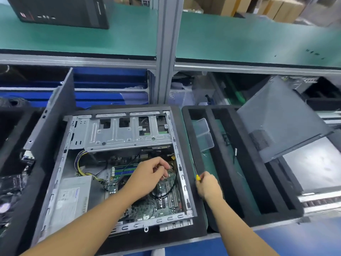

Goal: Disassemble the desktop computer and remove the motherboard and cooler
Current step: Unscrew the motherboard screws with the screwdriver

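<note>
The open desktop case [60, 163] lies on its side on a black foam tray. Inside it the green motherboard [166, 200] fills the lower right. A grey power supply [72, 196] sits at the lower left and a metal drive cage [118, 133] spans the top. My left hand [147, 174] reaches over the board, its fingers curled around a small part near the board's upper right; what it is I cannot tell. My right hand [206, 185] hovers just outside the case's right wall and grips a yellow-handled screwdriver [197, 177]. The cooler is hidden under my left arm.
A second foam tray [230, 182] with long slots lies to the right, holding clear plastic boxes [203, 133]. A detached grey side panel [280, 115] leans over it. Another panel [55, 111] stands at the case's left. A green shelf [239, 37] runs above.
</note>
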